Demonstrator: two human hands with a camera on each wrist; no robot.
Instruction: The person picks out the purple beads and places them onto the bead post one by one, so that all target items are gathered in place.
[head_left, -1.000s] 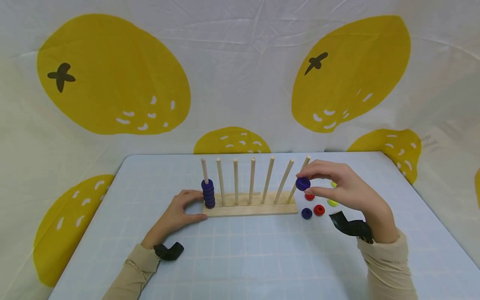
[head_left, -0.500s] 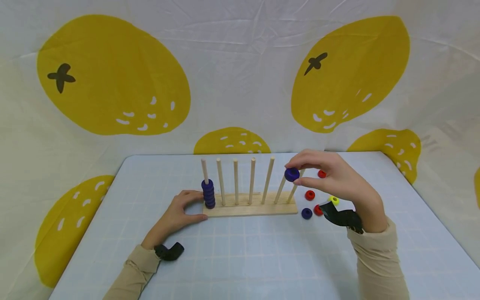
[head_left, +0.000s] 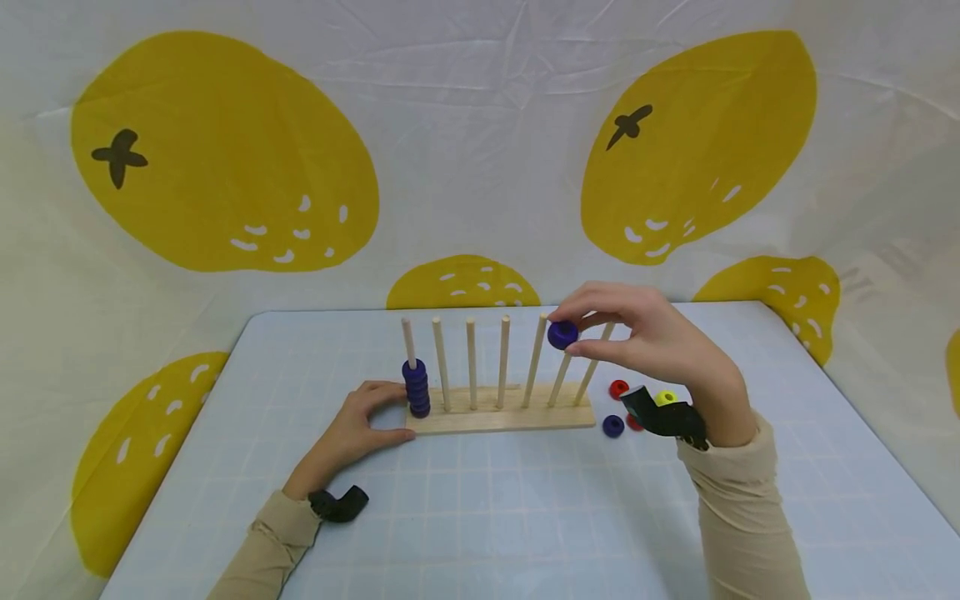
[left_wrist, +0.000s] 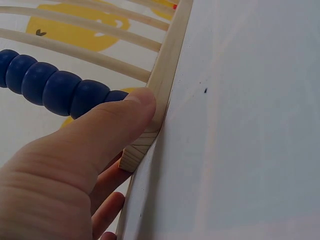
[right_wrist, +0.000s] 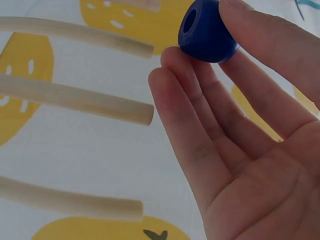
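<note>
A wooden peg stand [head_left: 480, 423] with a row of upright pegs is on the table. Its leftmost peg carries a stack of dark blue beads [head_left: 417, 390], also seen close up in the left wrist view. My left hand [head_left: 358, 427] grips the left end of the base, thumb in front and fingers behind [left_wrist: 107, 190]. Between thumb and fingertips my right hand [head_left: 648, 333] pinches a single blue bead [head_left: 562, 335], held near the tops of the right-hand pegs. The right wrist view shows the bead's hole [right_wrist: 189, 21] toward the pegs, with the bead apart from them.
Right of the stand lie a loose blue bead [head_left: 613, 427], a red bead [head_left: 618, 389], another red bead [head_left: 634, 422] partly hidden, and a yellow bead [head_left: 666, 398] partly behind the right wrist's black strap. The light blue table [head_left: 480, 517] has a pale grid.
My right hand has carried the blue bead leftward and upward, from beside the rightmost peg to near the tops of the pegs farther left. The left hand and stand have stayed put.
</note>
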